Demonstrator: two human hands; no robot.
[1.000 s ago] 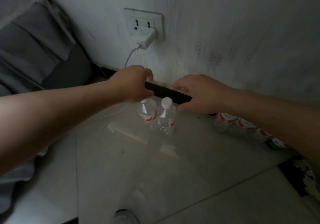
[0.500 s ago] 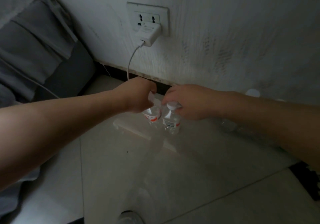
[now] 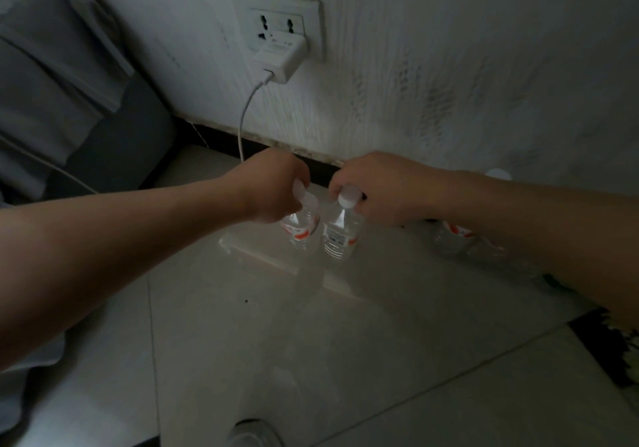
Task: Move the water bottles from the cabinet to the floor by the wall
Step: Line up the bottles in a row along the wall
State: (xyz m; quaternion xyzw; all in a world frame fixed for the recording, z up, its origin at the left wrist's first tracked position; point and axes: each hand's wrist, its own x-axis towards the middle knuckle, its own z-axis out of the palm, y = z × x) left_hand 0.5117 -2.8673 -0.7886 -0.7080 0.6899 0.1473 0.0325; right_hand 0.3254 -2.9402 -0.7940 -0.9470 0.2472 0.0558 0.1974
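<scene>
Two small clear water bottles with white caps and red-and-white labels stand side by side on the pale floor tiles near the wall. My left hand [image 3: 273, 187] grips the neck and cap of the left bottle [image 3: 302, 230]. My right hand [image 3: 383, 187] pinches the cap of the right bottle [image 3: 340, 237]. More bottles [image 3: 456, 235] of the same kind stand to the right along the wall, partly hidden behind my right forearm; one white cap [image 3: 498, 174] shows above the arm.
A wall socket [image 3: 278, 23] holds a white charger [image 3: 280, 57] whose cable [image 3: 243, 118] hangs to the floor just left of my left hand. Grey bedding [image 3: 58, 66] fills the left. A dark baseboard [image 3: 318, 170] runs along the wall. Another bottle top [image 3: 254, 434] shows at the bottom edge.
Both hands came down from above the two bottles and closed on their tops. The view has moved closer to the wall.
</scene>
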